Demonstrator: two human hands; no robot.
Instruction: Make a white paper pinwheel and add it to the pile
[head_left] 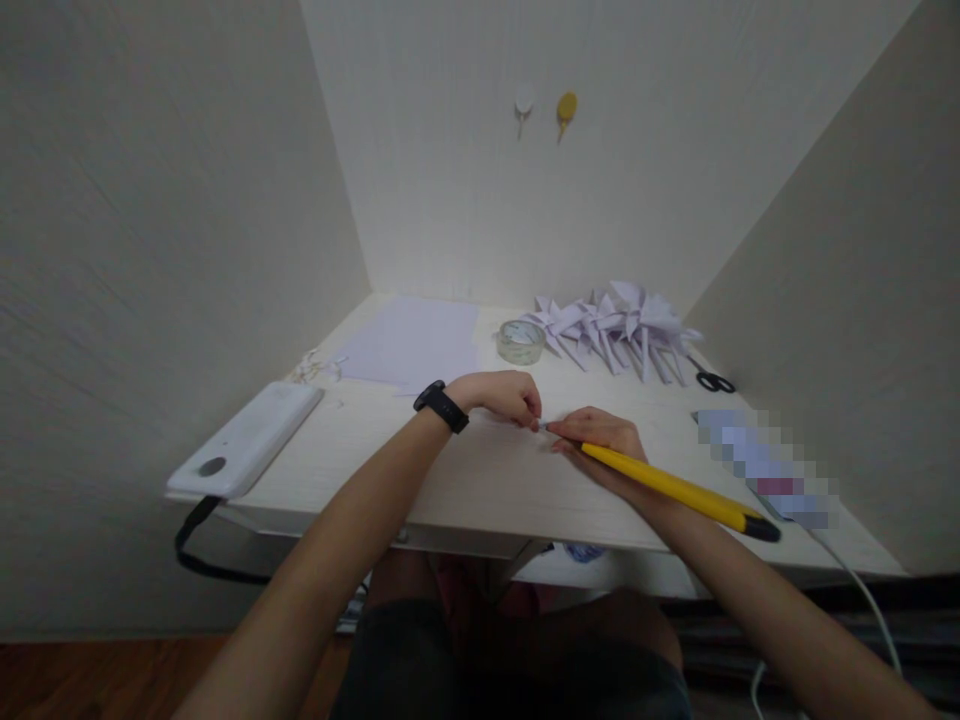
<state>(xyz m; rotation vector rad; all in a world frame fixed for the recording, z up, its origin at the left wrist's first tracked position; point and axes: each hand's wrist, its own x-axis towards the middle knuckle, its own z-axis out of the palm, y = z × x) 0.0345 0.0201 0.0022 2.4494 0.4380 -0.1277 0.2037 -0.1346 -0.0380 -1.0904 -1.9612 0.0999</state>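
My left hand (514, 398), with a black watch on the wrist, is closed over the desk, its fingertips pinched together. A small whitish piece (542, 426) shows at those fingertips, too small to name. Just to the right, my right hand (600, 430) is closed on a long yellow tool (667, 483) with a black end. The tool slants back over my right forearm, and its front part is hidden in the fingers. The two hands nearly meet at the whitish piece.
White paper sheets (412, 340) lie at the back left. A tape roll (520, 342), several folded paper pinwheels (615, 325) and black-handled scissors (715, 381) are at the back right. A white power bank-like box (247, 440) sits left, a blurred phone-like object (761, 468) right.
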